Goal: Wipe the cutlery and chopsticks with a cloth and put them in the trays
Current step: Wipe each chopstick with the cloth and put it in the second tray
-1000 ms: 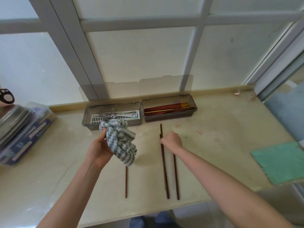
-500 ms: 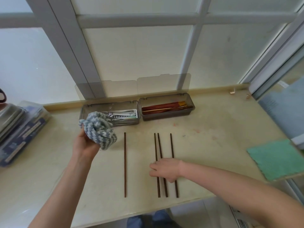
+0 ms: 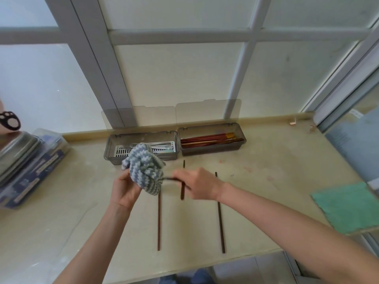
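You will find no readable text | blue packet point(image 3: 30, 171) at your far left carries pale label strips, too blurred to read | black paw-print sign point(image 3: 9, 120) on the object above it

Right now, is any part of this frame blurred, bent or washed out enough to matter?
Head view: motion blur smears the right hand and the chopstick it holds against the striped cloth; the wide lens bows the window frame; backlight through the frosted panes is bright but soft; both trays stay readable.
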Motion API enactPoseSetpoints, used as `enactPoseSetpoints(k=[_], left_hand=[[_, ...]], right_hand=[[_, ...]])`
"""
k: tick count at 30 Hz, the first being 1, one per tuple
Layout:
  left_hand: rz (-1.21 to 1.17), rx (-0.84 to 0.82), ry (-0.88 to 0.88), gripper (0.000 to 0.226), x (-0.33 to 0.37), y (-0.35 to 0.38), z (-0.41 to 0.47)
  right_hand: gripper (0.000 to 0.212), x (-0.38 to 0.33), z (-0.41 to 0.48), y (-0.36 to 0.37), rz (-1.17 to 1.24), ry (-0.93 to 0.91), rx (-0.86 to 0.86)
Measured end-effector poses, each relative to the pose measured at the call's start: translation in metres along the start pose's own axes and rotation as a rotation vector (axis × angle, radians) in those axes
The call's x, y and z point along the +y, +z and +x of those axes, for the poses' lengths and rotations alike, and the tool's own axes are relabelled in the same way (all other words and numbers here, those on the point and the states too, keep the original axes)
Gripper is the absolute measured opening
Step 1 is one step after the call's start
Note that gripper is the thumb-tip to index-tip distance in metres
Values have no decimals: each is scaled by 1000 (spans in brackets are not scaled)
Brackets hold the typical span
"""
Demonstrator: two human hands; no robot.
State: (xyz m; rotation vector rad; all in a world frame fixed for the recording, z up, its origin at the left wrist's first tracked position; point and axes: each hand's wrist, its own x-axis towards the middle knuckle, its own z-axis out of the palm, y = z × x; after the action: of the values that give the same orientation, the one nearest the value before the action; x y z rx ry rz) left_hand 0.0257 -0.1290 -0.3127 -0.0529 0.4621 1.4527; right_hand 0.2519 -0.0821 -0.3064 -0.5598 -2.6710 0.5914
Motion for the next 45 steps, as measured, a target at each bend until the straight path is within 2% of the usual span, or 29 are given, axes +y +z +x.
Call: enactPoseSetpoints(k=[1,2,3,5,6,9,11,15,17,19,22,25,27,31,37,40,43,45], left_hand=[[50,-71,-19,46,-1,-2,-1],[47,-68,-36,38,1,-7,3],[41,-41,-50,35,-4,-9,5],[13,-1,-65,30,-3,2,1],[81,-23,-35,27,-9,12,-1],[577,68,76,26,-28,40,-3],[796,60,83,26,-42,49,-3],[1072,174,61,22,-52,47,-3],[1210,203,66,16,-52,49,-4],[1276,229,92,11,-50,54,-6],[1332,269,126,16,-45,56,-6],[1368,292,162,8,-45,54,-8],[1393,294,174,4,-45,53,-8],[1424,227,155,16,-47,63,-5],[1347,182,104,23,-59,73,-2],[1346,189,44,22,-59,70,-4],[1357,175,16,19,-56,67,-5],[1310,163,10,18,-54,66,-3]], right_hand=[[20,-6,15,-13,123,109,114],[13,-10,27,-28,263,259,179],[10,-13,35,-40,405,411,181],[7,-16,49,-61,596,519,154],[9,-14,51,-66,664,541,137],[15,-11,56,-67,842,629,141],[18,-11,59,-61,878,686,160],[18,-9,58,-49,894,771,196],[15,-9,55,-44,842,809,162],[15,-9,53,-42,838,831,165],[32,-3,52,-47,1038,824,361],[22,3,51,-58,1070,769,469],[14,4,50,-60,1071,760,447],[13,-4,49,-52,971,769,368],[24,-14,51,-45,796,715,299],[35,-9,50,-51,802,672,347],[25,-7,46,-46,665,617,349],[26,-11,41,-35,700,622,333]])
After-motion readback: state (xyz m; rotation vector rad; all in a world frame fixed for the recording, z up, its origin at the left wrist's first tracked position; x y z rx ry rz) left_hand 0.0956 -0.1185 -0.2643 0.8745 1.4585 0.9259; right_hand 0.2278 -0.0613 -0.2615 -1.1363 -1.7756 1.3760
